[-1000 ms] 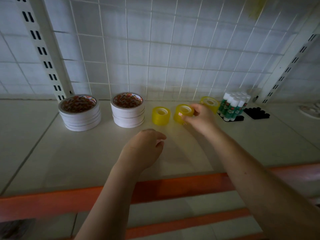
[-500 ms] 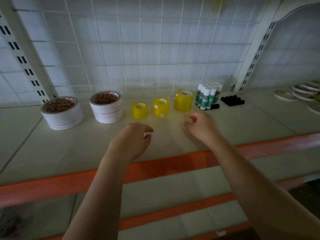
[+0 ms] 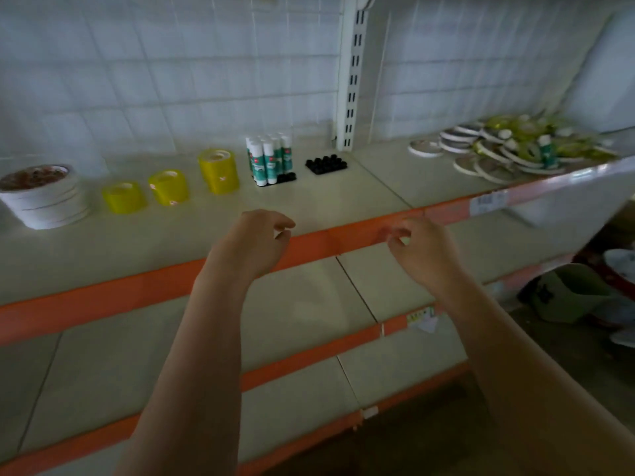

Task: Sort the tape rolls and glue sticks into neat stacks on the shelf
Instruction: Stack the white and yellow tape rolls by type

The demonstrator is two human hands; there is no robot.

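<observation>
Three orange-edged shelves (image 3: 343, 197) — white grid wall (image 3: 171, 63)

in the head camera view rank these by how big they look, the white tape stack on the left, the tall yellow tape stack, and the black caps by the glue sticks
1. white tape stack, cut off by the frame edge
2. tall yellow tape stack
3. black caps, though they sit farther back

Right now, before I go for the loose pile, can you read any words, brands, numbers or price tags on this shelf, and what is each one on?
No text here can be read.
Glue sticks: green and white labels, print too blurred.
White tape stack: printed reddish pattern in the core, blurred.
Price tag on the orange shelf edge: barcode-like marks, too small.
Lower shelf tag: blurred.
Yellow tape rolls: no print visible.
</observation>
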